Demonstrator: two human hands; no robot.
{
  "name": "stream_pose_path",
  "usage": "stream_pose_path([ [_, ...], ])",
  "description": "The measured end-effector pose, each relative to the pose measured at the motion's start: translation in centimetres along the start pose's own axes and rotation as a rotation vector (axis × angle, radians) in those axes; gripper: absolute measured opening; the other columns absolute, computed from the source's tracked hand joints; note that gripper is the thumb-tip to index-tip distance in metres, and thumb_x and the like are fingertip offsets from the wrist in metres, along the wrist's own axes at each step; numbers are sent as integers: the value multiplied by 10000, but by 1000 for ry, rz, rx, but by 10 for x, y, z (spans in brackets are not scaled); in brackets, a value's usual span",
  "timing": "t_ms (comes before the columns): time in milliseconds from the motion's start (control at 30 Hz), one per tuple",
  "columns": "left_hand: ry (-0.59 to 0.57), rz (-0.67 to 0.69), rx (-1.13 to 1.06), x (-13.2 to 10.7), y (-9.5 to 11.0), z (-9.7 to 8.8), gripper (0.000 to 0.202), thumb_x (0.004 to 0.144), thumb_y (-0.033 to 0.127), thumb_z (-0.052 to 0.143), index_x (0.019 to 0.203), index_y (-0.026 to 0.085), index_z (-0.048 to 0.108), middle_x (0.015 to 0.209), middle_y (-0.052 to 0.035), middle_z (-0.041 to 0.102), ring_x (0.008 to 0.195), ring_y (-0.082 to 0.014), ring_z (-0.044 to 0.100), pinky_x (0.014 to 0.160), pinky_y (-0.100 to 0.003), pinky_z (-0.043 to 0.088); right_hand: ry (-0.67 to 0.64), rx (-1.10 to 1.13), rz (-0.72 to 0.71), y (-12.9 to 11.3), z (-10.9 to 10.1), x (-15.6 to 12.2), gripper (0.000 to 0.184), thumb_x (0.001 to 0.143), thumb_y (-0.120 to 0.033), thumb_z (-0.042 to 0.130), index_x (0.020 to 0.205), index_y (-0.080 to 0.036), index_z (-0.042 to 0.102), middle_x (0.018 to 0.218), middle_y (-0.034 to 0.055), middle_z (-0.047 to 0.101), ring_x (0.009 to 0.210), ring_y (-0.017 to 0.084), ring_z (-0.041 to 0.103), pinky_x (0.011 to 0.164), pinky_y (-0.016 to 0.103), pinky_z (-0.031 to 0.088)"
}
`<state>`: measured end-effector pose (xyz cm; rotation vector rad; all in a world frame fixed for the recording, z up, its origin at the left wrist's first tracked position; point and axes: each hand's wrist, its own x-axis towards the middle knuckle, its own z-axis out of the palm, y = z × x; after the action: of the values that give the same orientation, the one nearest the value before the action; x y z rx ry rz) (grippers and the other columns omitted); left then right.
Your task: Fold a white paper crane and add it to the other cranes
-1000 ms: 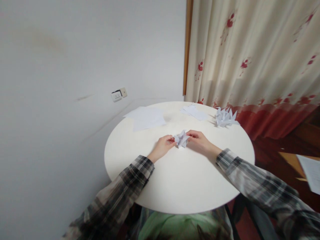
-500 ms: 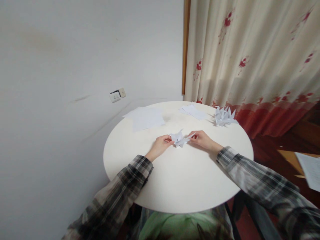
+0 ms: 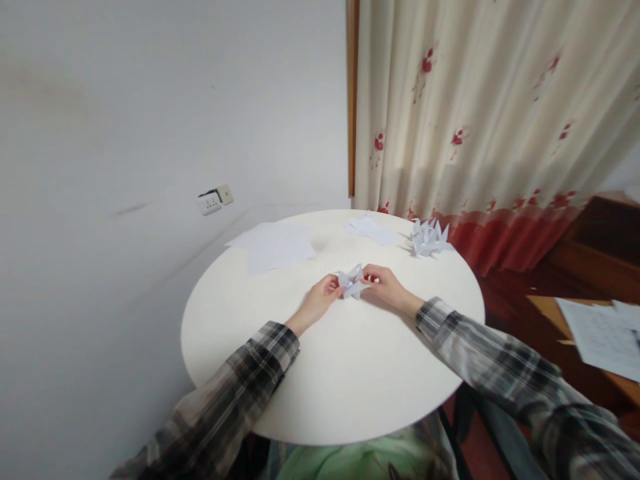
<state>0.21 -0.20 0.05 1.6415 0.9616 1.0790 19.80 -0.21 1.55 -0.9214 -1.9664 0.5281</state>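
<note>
A folded white paper crane (image 3: 353, 283) is held just above the middle of the round white table (image 3: 345, 373). My left hand (image 3: 323, 293) pinches its left side between thumb and fingers. On the other side, the fingers of my right hand (image 3: 387, 285) are closed on its right tip. The paper's wing-like points spread between the two hands. My fingertips cover parts of its edges.
Flat white sheets (image 3: 280, 247) lie at the table's back left. Smaller paper pieces (image 3: 373, 230) rest at the back, and a cluster of folded paper cranes (image 3: 429, 238) stands at the back right. A wall (image 3: 125, 267) borders the left side; a curtain (image 3: 450, 133) hangs behind.
The view has swung to the right. My right hand has come closer to my left, and the folded paper between them looks more compact and turned.
</note>
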Motion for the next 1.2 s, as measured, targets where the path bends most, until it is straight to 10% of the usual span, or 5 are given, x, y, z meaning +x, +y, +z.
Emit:
stream_pose_path([
  [633,149,-63,-65,4,-5,-9,308,728,378,513,935,153,480,699,-4,584,585,-118,550,540,-234,399,546,-466,48,74,-175,-94,189,781,-339,548,825,-169,618,800,58,635,702,177,588,658,301,469],
  [1200,157,53,154,3,-15,-18,239,770,311,466,956,161,474,704,-16,612,610,-136,596,568,-253,458,494,-462,262,87,-159,-89,327,678,-259,500,957,-126,606,891,99,670,718,194,602,709,348,489],
])
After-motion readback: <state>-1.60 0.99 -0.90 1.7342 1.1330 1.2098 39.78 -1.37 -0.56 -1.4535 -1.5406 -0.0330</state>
